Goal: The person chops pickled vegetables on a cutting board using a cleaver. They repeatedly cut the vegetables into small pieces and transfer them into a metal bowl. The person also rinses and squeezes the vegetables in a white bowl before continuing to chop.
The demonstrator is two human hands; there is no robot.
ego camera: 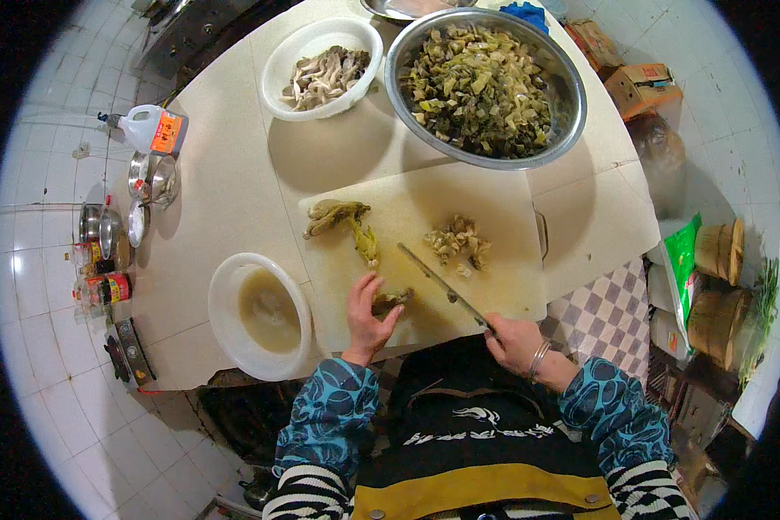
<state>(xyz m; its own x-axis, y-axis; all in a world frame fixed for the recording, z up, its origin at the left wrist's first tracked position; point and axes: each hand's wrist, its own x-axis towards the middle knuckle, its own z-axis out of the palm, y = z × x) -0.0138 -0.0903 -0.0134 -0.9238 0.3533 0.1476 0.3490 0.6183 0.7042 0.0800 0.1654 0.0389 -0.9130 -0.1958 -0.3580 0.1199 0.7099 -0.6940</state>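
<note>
My right hand [517, 344] grips the handle of a kitchen knife [437, 279]. Its blade, seen nearly edge-on, slants up and left over the pale cutting board [338, 318]. On the board's near side, my left hand [372, 318] has thumb and fingers apart about a dark green piece of leafy vegetable [393, 299]; whether they touch it is unclear. A small heap of chopped vegetable [458, 242] lies right of the blade. Whole limp stems and leaves, seemingly pickled greens [341, 221], rest at the board's far left.
A large steel basin [393, 97] of chopped greens stands beyond the board, beside a white bowl [273, 84] of greyish strips. Another white bowl [218, 305] holds cloudy liquid at left. Bottles [107, 289] and a plastic jug [144, 127] line the table's left edge; cardboard boxes [647, 88] stand right.
</note>
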